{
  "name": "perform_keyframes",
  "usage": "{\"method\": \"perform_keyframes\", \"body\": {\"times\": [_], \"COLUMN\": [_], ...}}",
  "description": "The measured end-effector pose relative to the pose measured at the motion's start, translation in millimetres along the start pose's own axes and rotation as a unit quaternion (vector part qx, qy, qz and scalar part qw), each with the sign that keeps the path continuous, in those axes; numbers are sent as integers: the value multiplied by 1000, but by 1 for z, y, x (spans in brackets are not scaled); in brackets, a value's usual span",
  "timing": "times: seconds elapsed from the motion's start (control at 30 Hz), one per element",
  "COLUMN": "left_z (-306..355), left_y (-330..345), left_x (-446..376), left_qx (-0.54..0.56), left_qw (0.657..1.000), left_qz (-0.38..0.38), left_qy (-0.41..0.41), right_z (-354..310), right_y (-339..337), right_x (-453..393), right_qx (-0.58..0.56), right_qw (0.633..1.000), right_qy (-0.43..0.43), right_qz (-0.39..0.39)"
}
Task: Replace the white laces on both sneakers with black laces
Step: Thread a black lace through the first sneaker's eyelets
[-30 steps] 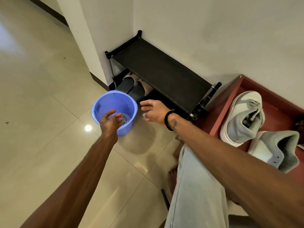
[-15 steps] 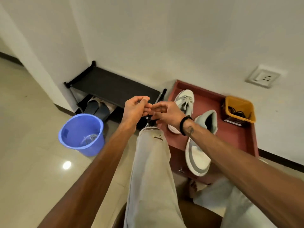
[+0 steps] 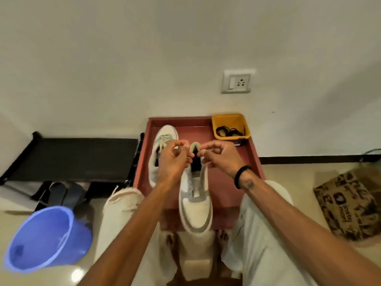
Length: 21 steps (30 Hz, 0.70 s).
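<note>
Sitting before the red tray (image 3: 255,162), the person is holding both curled hands together over the near sneaker (image 3: 195,209), which is showing no lace. Whether left hand (image 3: 173,159) and right hand (image 3: 220,157) are pinching anything, I cannot tell. At eleven o'clock the far sneaker (image 3: 165,139) is wearing white laces; black laces (image 3: 228,132) are waiting in the yellow basket (image 3: 231,118) at one o'clock. Most work is probably remaining.

pale wall (image 3: 144,58) — glossy tiled floor (image 3: 299,182)

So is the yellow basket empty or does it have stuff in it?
Not empty. The small yellow plastic basket on the red tray holds a dark coiled bundle, probably the black laces.
</note>
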State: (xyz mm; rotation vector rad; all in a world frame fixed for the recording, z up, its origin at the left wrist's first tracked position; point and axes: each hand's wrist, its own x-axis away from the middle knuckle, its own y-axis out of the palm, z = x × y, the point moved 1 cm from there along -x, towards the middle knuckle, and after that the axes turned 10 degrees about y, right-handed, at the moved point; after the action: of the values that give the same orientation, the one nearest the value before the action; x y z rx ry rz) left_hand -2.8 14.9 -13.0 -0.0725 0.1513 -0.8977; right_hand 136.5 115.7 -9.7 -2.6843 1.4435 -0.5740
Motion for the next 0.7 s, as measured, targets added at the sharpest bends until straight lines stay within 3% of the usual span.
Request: {"method": "perform_keyframes", "body": {"times": [0.17,0.3,0.43,0.6,0.7], "left_z": [-9,-20,-36,-50,-54], "left_y": [61,103,137,168,184], "left_x": [-53,-108,-154,-193,-208], "left_qx": [-100,-226,-351,-474,-522], "left_qw": [993,961,909,824,789], "left_qz": [-63,-127,-175,-238,-253], "left_qy": [31,95,141,200,203], "right_z": [7,14,21,19,16], "right_y": [-59,-94,-114,-116,-111], "right_x": [-68,-129,-178,-212,-220], "right_qx": [-41,102,337,606,682], "right_qw": [981,955,906,781,719], "right_qy": [35,59,41,17,-24], "right_qz": [189,273,252,151,132]}}
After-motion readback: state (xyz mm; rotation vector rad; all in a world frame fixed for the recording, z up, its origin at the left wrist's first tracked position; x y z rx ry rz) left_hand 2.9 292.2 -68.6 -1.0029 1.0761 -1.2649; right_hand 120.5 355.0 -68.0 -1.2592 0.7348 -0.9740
